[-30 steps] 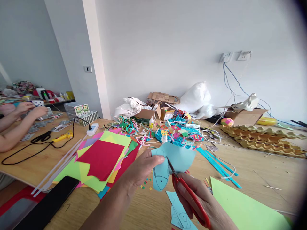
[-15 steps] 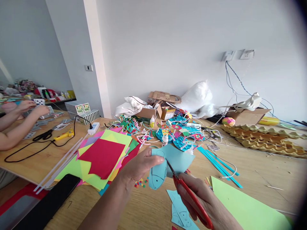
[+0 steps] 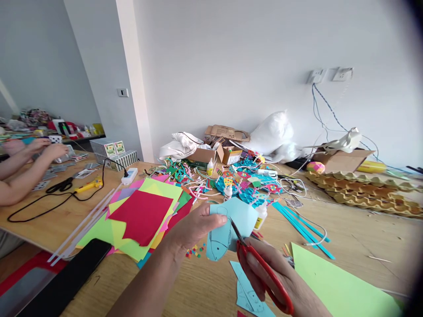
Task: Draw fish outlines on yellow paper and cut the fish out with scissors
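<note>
Between thumb and fingers, my left hand pinches a piece of light blue paper above the table. A fish outline with a dark eye is drawn on its near part. My right hand is closed round the red handles of a pair of scissors. The dark blades reach up to the paper beside the drawn outline, close to my left thumb. On the table below lies another light blue paper piece with pencil drawings, partly hidden by the scissors and right hand.
Coloured paper sheets lie at left, beside a black phone-like slab. A light green sheet is at right. Glue bottles, blue strips and egg trays stand beyond. A co-worker's hands hold cards at far left.
The far part of the blue paper has swung leftward, uncovering a glue bottle behind it. The scissors and both hands have stayed nearly in place.
</note>
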{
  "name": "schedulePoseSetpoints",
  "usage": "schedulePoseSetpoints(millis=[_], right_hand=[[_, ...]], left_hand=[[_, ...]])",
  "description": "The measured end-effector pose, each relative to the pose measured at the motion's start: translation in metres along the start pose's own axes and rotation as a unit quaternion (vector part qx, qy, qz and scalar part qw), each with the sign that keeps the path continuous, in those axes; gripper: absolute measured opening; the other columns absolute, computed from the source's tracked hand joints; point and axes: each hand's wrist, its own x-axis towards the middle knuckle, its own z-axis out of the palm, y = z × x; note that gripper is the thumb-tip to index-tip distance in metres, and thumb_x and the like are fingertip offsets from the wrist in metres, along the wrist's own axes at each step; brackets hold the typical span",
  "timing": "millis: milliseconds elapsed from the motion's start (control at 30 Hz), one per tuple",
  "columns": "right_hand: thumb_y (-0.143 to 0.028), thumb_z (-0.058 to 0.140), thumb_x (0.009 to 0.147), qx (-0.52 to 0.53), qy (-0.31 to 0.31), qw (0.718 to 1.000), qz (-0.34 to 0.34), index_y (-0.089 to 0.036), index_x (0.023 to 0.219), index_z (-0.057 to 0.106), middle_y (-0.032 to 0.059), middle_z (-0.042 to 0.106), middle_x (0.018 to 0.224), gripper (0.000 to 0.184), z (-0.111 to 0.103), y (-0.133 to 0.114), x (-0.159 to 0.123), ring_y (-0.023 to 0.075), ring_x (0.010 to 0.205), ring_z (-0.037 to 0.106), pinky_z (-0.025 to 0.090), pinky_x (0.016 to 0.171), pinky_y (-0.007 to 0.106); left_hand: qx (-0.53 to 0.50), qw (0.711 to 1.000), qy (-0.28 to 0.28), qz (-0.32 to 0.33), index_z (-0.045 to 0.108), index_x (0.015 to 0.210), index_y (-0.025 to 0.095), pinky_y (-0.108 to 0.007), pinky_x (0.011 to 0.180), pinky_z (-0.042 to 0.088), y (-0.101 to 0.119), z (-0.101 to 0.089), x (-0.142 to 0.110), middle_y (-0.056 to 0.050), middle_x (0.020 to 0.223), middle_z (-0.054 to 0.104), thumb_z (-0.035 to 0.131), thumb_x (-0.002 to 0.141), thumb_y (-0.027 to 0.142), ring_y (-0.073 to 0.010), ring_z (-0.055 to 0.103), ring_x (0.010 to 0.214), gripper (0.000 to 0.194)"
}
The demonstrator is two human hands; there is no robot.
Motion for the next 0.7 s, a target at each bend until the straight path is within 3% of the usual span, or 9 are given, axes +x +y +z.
schedulePoseSetpoints(millis=[500,700], right_hand=[[-0.06,0.039,0.087,-0.005,0.004,1.0,0.019,-0.022,0.063,0.04,-0.0074,0.036,0.046,0.046,-0.0014,-0.0037,-0.0015,0.0089,0.043,0.032,0.025,0.039,0.021],[-0.058,0.036,0.09,-0.087,0.009,0.996,0.018,-0.021,0.063,0.039,-0.0074,0.04,0.043,0.046,-0.0037,-0.0041,-0.0037,0.0077,0.042,0.032,0.024,0.041,0.022]], left_hand=[[0.031,0.999,0.011,-0.003,0.055,0.063,0.014,-0.024,0.057,0.042,-0.0007,-0.0036,-0.0007,0.0,0.062,0.051,0.06,0.073,0.034,-0.0104,0.045,0.053,0.023],[0.032,0.999,-0.004,-0.006,0.059,0.07,0.013,-0.022,0.055,0.04,0.0048,-0.0035,-0.003,0.0,0.063,0.052,0.062,0.072,0.034,-0.0098,0.044,0.054,0.022]])
